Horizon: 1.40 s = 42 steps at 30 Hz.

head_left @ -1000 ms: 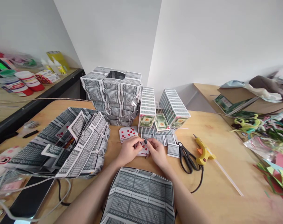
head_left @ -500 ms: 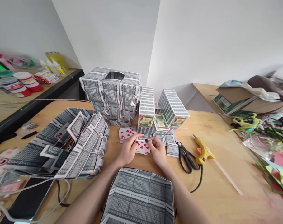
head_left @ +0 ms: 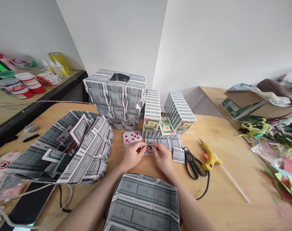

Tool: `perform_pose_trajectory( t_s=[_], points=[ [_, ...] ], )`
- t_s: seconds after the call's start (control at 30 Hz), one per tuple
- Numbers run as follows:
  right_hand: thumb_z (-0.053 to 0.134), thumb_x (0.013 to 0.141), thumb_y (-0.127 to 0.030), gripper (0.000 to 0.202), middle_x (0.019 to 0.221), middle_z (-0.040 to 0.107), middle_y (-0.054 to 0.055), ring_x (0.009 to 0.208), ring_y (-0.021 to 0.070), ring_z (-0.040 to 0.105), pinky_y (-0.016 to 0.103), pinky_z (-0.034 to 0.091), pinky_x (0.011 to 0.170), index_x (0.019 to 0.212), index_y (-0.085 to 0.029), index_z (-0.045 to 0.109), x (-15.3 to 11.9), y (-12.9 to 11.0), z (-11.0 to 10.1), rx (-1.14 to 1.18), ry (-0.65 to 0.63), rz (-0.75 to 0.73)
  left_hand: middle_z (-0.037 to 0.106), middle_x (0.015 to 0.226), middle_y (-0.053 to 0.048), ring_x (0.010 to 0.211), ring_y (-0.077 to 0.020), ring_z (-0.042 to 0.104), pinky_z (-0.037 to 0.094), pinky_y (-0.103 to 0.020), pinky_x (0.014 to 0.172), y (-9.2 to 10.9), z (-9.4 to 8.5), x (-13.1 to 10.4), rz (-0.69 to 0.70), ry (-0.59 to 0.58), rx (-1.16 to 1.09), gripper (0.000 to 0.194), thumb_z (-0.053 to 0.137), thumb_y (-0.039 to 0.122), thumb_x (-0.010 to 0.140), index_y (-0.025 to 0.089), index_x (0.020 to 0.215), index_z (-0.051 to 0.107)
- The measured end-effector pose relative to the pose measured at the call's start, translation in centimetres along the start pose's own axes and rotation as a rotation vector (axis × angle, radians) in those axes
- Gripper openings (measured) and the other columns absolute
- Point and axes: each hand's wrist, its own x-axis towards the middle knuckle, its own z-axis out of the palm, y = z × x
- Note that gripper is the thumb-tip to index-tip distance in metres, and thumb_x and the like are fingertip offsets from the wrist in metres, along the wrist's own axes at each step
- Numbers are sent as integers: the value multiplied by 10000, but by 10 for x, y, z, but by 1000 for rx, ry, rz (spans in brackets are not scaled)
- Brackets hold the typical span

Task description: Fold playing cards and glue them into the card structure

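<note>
Between my left hand (head_left: 133, 155) and my right hand (head_left: 162, 157), a playing card (head_left: 149, 146) is pinched at both ends, seen nearly edge-on and bent in the middle. Both hands are closed on it. Beneath it a red-suited card (head_left: 148, 152) lies on the table, partly hidden by my fingers. A heart card (head_left: 132, 137) lies just beyond my left hand. Folded grey-backed cards (head_left: 168, 143) lie in a row beyond my right hand, and one more folded card (head_left: 178, 154) sits beside it. A panel of joined cards (head_left: 146, 202) stands close in front of me, between my forearms.
Black-handled scissors (head_left: 194, 164) and a yellow glue gun (head_left: 210, 157) lie on the right, with a clear glue stick (head_left: 236, 184). Card boxes (head_left: 152, 112) are stacked behind. A woven card structure (head_left: 115, 99) stands back left; an open card container (head_left: 88, 150) holds loose cards.
The card in my hands was seen lying flatter over the heart card; now it is tilted edge-on and bent. My hands have stayed in nearly the same place.
</note>
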Motion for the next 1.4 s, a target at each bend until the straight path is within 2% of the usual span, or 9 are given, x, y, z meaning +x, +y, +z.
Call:
perform_pose_trajectory(
  t_s=[0.2, 0.4, 0.67, 0.9, 1.4],
  points=[
    [511, 810, -211, 95, 719, 629, 31, 683, 162, 574, 285, 466, 636, 787, -210, 603, 0, -6, -3, -56, 45, -73, 680, 723, 14, 562, -83, 583, 448, -182, 569, 2, 0, -1, 34, 11, 16, 158, 505, 208, 783, 190, 879, 628],
    [514, 806, -180, 99, 697, 619, 28, 671, 157, 555, 285, 455, 623, 727, -202, 569, 1, -11, -2, -58, 34, -112, 662, 661, 25, 493, -71, 543, 430, -178, 522, 3, -1, 0, 25, -11, 70, 178, 513, 182, 743, 180, 878, 629],
    [498, 811, -167, 106, 696, 616, 30, 668, 160, 546, 290, 452, 618, 735, -203, 563, 0, -13, -3, -53, 36, -110, 685, 757, -2, 582, -93, 589, 464, -200, 587, 3, -3, -1, 47, -41, 10, 201, 480, 178, 765, 182, 912, 618],
    [488, 806, -169, 115, 676, 595, 27, 633, 156, 531, 277, 438, 579, 721, -200, 559, 0, -10, -3, -80, 71, -78, 683, 882, -26, 709, -113, 623, 481, -206, 645, 1, -6, -2, 74, -122, -45, 248, 421, 175, 818, 184, 993, 596],
    [461, 806, -175, 145, 660, 583, 30, 625, 155, 527, 270, 429, 583, 712, -191, 569, -3, -7, 0, -164, 121, -32, 676, 939, -26, 729, -122, 634, 494, -237, 710, 0, -4, -2, 178, -133, 50, 315, 415, 144, 800, 201, 1074, 560]
  ],
)
